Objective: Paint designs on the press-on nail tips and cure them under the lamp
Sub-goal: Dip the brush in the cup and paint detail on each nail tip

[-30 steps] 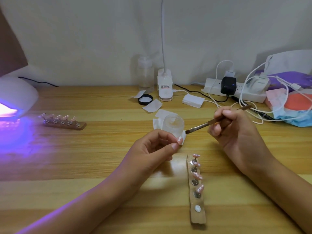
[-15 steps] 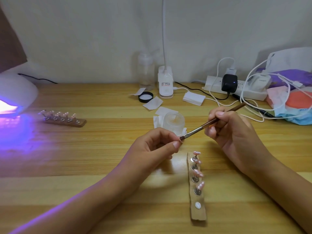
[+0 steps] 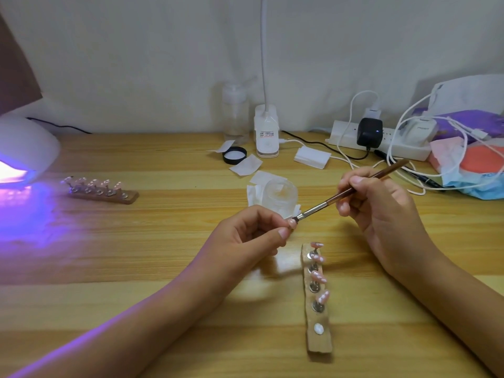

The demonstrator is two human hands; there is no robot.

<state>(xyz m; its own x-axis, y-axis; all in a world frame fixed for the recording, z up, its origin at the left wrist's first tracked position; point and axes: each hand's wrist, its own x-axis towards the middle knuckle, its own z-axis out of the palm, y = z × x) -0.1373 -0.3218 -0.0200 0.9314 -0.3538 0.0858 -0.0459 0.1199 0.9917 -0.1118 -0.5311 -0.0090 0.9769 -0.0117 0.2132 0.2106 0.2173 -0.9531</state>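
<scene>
Now the wooden counter (image 3: 163, 255) carries a curing lamp (image 3: 24, 148) glowing violet at its left edge. The left hand (image 3: 245, 241) hovers above the counter's middle, its fingers clamped on a pink nail tip (image 3: 291, 223) between thumb and forefinger. The right hand (image 3: 381, 208), just beside it, has its fingers curled round a brown brush (image 3: 351, 190), whose bristles touch that tip. Near the front edge lies a wooden holder strip (image 3: 317, 342) bearing four painted tips (image 3: 318, 276) on pins; a second strip (image 3: 109, 194) sits near the lamp.
</scene>
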